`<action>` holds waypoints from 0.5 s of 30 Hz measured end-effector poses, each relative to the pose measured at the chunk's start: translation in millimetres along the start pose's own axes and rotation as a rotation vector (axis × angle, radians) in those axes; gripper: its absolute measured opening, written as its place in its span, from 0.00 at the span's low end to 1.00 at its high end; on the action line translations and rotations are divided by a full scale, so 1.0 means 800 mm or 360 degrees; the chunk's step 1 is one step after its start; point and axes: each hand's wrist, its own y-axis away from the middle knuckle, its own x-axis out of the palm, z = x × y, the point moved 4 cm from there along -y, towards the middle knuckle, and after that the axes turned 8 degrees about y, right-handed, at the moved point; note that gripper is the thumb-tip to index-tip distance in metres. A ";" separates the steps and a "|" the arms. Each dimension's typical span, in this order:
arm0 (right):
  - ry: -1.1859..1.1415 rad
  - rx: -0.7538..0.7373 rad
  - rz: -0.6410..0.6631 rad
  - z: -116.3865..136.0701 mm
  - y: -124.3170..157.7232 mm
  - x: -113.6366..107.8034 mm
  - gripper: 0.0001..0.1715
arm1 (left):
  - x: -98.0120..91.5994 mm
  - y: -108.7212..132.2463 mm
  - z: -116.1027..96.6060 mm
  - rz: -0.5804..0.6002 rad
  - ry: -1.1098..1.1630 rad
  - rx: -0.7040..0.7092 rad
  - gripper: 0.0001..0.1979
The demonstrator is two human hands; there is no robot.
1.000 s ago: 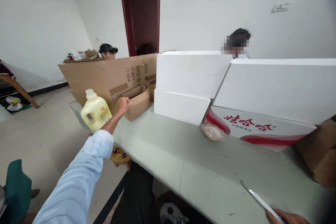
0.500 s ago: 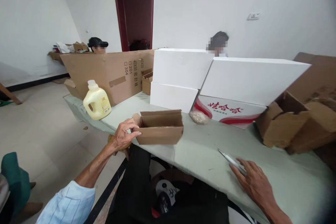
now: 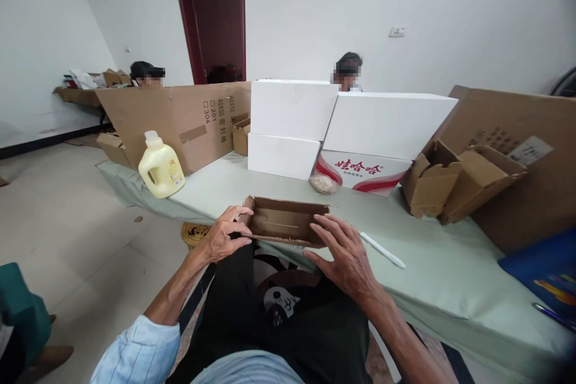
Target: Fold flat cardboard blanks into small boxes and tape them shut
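Note:
A small open cardboard box [image 3: 283,223] sits at the near edge of the pale green table [image 3: 450,270], its open side tipped toward me. My left hand [image 3: 222,234] grips the box's left end, with the fingers curled on its rim. My right hand [image 3: 344,249] lies on the box's right end with the fingers spread. A white knife-like tool [image 3: 382,250] lies on the table just right of my right hand.
On the table stand a yellow jug [image 3: 159,167], stacked white boxes [image 3: 292,126], a red-and-white printed carton [image 3: 362,171], a small bag [image 3: 322,183], brown boxes [image 3: 454,177] and big cardboard sheets [image 3: 175,120]. Two people sit behind the boxes. A blue item [image 3: 544,267] lies far right.
My left hand pulled the small box from the far left of the table to the near edge and tipped it toward me. My right hand let go of the white tool and came onto the box.

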 end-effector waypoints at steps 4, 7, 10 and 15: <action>0.0074 -0.0067 0.0129 0.001 0.007 0.012 0.11 | 0.003 0.014 -0.009 -0.0009 -0.0115 0.0006 0.07; 0.0085 -0.0065 0.0192 -0.001 0.018 0.015 0.07 | 0.002 0.022 -0.012 -0.0049 -0.0134 -0.0001 0.07; 0.0076 -0.0085 0.0218 0.001 0.023 0.013 0.08 | -0.004 0.021 -0.013 -0.0078 -0.0160 -0.0044 0.12; 0.0028 -0.0063 0.0258 0.004 0.019 0.011 0.09 | -0.018 0.004 -0.009 -0.0108 -0.0223 -0.0034 0.17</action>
